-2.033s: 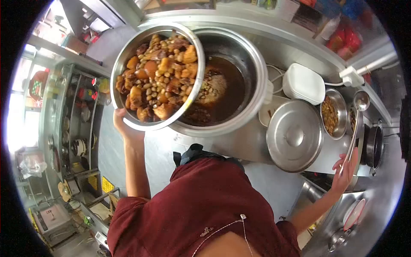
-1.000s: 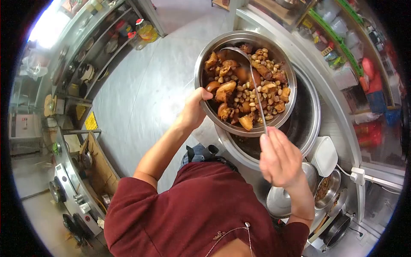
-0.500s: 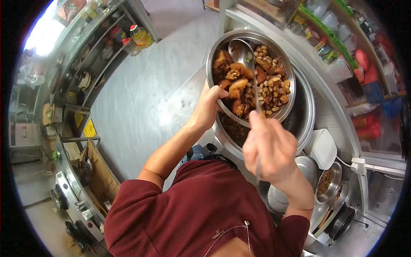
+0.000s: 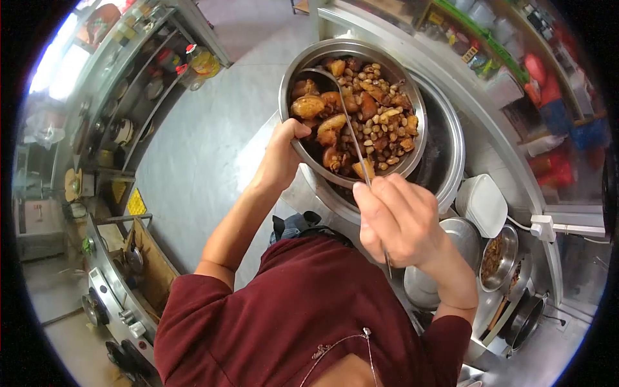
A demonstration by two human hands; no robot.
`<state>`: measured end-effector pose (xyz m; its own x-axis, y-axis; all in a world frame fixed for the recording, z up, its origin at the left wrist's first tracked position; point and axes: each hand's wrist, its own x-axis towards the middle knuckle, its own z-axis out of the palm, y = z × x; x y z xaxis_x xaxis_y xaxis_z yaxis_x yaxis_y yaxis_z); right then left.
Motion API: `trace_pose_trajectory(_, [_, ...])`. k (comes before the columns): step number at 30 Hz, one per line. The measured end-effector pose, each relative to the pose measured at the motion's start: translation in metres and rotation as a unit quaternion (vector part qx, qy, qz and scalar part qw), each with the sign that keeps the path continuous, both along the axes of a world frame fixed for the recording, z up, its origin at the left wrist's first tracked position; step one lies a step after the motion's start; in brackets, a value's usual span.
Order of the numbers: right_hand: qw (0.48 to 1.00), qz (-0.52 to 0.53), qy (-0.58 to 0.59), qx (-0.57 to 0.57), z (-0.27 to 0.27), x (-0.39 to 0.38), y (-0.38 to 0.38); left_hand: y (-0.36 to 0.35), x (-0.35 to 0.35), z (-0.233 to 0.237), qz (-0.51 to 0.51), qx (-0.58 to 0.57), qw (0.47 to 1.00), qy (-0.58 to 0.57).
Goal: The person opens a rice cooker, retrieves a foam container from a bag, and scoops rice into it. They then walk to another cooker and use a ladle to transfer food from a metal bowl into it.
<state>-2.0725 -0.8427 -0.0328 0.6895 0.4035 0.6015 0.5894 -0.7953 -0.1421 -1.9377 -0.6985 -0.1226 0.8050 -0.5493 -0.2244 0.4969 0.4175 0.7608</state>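
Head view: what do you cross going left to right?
Shelf rack → oil bottle → left hand → stew bowl → right hand holding the ladle → white plates → wall socket.

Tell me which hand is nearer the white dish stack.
Right. The right hand, gripping the ladle, sits just beside the white dish stack; the left hand holds the rim of the bowl, farther away.
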Motion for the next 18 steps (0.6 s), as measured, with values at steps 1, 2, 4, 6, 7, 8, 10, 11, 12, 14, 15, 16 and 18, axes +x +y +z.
trace_pose_trajectory(1, [1.000, 0.012, 0.008, 0.012, 0.002, -0.002, 0.003, 0.000, -0.001, -0.002, 0.003, -0.001, 1.000, 0.011])
trace_pose_trajectory(2, [1.000, 0.015, 0.016, 0.021, 0.008, -0.008, 0.002, -0.001, -0.002, -0.001, 0.005, -0.002, 1.000, 0.023])
trace_pose_trajectory(4, [0.995, 0.028, 0.020, 0.093, 0.013, -0.016, -0.003, -0.004, -0.006, 0.006, -0.009, 0.000, 1.000, -0.007])
trace_pose_trajectory(6, [0.991, 0.055, 0.011, 0.120, 0.018, -0.012, -0.002, -0.006, -0.010, 0.005, 0.010, 0.059, 0.997, -0.038])
trace_pose_trajectory(7, [0.967, 0.005, 0.088, 0.241, 0.017, -0.010, -0.002, -0.004, -0.007, 0.001, -0.012, 0.068, 0.996, -0.054])
trace_pose_trajectory(8, [0.920, -0.047, 0.161, 0.355, 0.016, -0.009, -0.003, -0.004, -0.006, 0.000, -0.010, 0.068, 0.996, -0.054])
trace_pose_trajectory(10, [0.787, -0.122, 0.220, 0.564, 0.020, 0.005, -0.012, -0.005, -0.006, -0.002, -0.024, 0.052, 0.998, -0.010])
trace_pose_trajectory(11, [0.763, -0.127, 0.244, 0.584, 0.022, 0.007, -0.028, -0.007, -0.008, -0.002, -0.025, 0.053, 0.998, -0.011])
trace_pose_trajectory(12, [0.756, -0.138, 0.244, 0.591, 0.026, 0.004, -0.036, -0.006, -0.009, -0.001, 0.000, 0.067, 0.998, -0.001])
trace_pose_trajectory(14, [0.776, -0.114, 0.247, 0.569, 0.027, -0.009, -0.047, -0.005, -0.008, -0.001, 0.028, 0.077, 0.997, 0.013])
trace_pose_trajectory(15, [0.794, -0.122, 0.231, 0.548, 0.027, -0.014, -0.047, -0.002, -0.007, -0.002, 0.019, 0.080, 0.997, 0.009])
trace_pose_trajectory(16, [0.793, -0.124, 0.234, 0.549, 0.025, -0.016, -0.049, -0.001, -0.007, -0.003, 0.008, 0.086, 0.996, 0.005])
trace_pose_trajectory(18, [0.730, -0.131, 0.229, 0.630, 0.016, -0.020, -0.056, -0.002, -0.008, -0.003, 0.007, 0.092, 0.996, 0.022])
